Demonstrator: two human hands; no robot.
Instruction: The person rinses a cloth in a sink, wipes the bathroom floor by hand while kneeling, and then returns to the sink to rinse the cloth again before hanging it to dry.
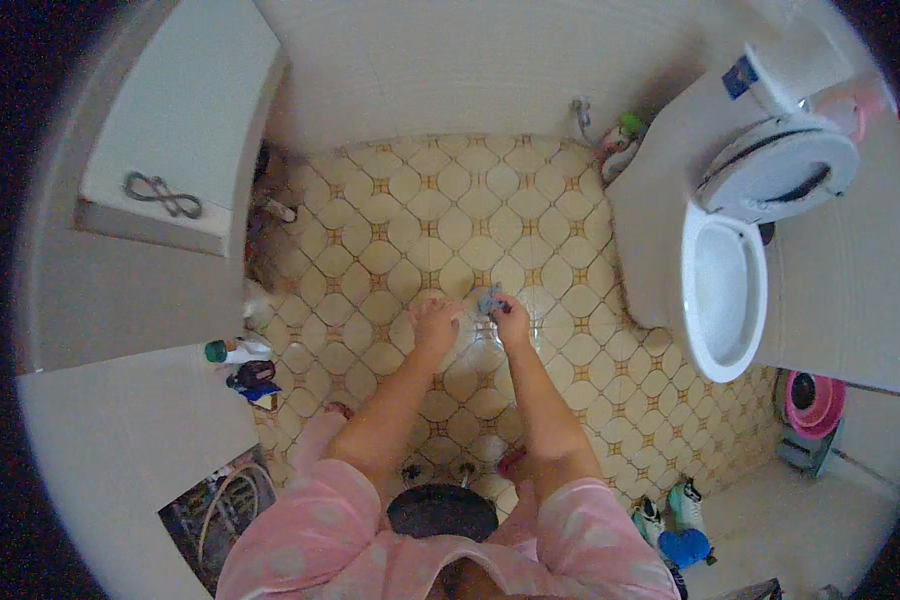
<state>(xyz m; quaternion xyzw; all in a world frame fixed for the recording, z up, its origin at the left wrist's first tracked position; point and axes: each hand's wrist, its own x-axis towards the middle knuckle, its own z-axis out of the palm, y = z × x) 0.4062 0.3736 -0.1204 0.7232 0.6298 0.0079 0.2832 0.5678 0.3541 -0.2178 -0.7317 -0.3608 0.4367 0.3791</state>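
In the middle of the view, my right hand pinches a small blue-grey object, possibly a crumpled cloth or scrubber; its exact kind is unclear. My left hand is just to its left, palm down with fingers apart and nothing in it. Both arms reach forward over the patterned tile floor. Close to my body is a dark oval seat, apparently of a low stool, between my legs.
A white toilet with raised lid stands on the right. Beyond it are pink basins and, lower, sneakers. Bottles lie along the left edge. A white cabinet overhangs the upper left. A wall tap is at the far side.
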